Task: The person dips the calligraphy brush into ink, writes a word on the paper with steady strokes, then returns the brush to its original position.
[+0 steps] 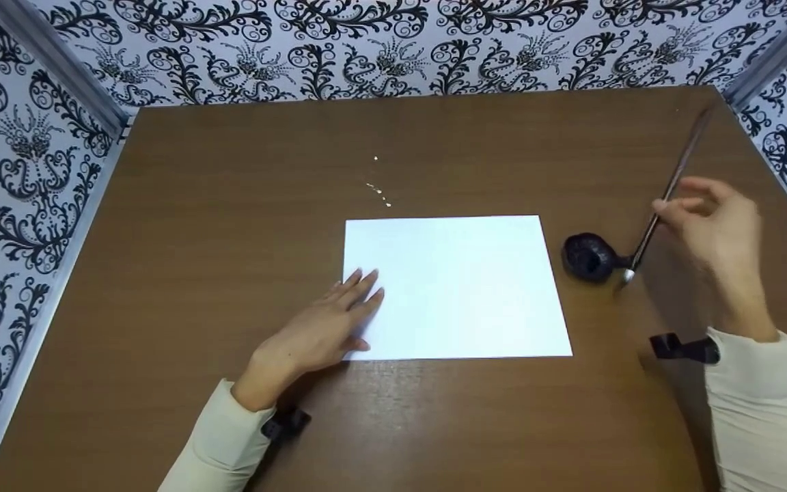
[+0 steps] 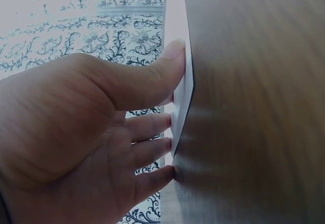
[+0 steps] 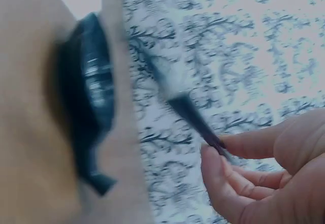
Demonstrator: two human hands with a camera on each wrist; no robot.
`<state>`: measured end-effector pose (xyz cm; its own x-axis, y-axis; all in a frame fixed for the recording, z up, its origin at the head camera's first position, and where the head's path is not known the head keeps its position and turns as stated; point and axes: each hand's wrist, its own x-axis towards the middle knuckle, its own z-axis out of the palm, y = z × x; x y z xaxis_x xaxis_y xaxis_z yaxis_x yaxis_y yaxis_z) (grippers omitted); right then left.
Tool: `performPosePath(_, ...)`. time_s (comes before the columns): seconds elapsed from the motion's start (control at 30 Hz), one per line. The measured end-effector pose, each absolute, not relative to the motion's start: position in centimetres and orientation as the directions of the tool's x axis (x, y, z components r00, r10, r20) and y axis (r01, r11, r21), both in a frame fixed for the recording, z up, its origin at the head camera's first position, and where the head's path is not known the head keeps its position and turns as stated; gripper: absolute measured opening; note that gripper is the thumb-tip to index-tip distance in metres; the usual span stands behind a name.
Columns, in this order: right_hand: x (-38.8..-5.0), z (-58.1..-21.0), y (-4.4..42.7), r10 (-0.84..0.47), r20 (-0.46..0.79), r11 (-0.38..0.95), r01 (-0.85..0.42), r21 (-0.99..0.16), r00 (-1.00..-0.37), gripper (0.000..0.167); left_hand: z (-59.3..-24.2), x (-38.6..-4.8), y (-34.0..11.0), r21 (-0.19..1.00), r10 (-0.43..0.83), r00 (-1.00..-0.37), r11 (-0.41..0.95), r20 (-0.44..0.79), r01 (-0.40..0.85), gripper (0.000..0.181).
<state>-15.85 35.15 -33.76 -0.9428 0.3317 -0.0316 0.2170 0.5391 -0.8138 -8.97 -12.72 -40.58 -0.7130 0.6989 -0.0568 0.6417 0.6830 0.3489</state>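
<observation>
A blank white sheet [image 1: 458,290] lies on the brown table. My left hand [image 1: 322,328] rests on its left edge with fingers spread; in the left wrist view the thumb and fingertips of the left hand [image 2: 101,117] touch the paper [image 2: 183,94]. My right hand [image 1: 725,232] pinches a long dark brush [image 1: 670,184] between thumb and fingers, bristles pointing down beside a small dark round dish [image 1: 589,257] with a short handle. From the right wrist, the right hand [image 3: 269,168] holds the brush [image 3: 190,115] above the table, near the dark dish [image 3: 94,82].
Several small pale specks [image 1: 379,192] lie on the table [image 1: 229,191] behind the sheet. Black-and-white patterned covering [image 1: 393,55] surrounds the table's back and sides. Dark straps [image 1: 686,348] show at both wrists.
</observation>
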Motion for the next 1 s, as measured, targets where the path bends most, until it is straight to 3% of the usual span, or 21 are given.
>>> performPosePath(0.13,-15.3,-32.7,33.8,0.385,0.071,0.439,0.115,-0.891,-0.92,0.062,-40.7,-8.9,-12.6,0.348,0.684,-0.727,0.697,-0.06,0.627,0.074)
performPosePath(0.3,-15.0,-33.0,31.7,0.393,0.241,0.378,-0.082,-0.922,-0.887,0.041,-40.7,-8.7,-12.2,0.346,0.667,-0.742,0.712,-0.064,0.61,0.073)
performPosePath(0.6,-15.5,-35.3,30.1,0.278,0.479,0.57,-0.258,-0.78,-0.833,0.03,-40.7,-8.6,-12.1,0.351,0.678,-0.734,0.696,-0.033,0.627,0.073)
performPosePath(0.8,-15.5,-35.9,30.0,0.229,0.53,0.619,-0.298,-0.727,-0.816,0.028,-40.7,-8.8,-12.1,0.347,0.663,-0.748,0.707,-0.022,0.617,0.073)
performPosePath(1.0,-15.3,-35.3,29.5,0.207,0.566,0.657,-0.316,-0.685,-0.798,0.028,-40.6,-8.8,-11.9,0.255,0.643,-0.765,0.74,0.002,0.622,0.069)
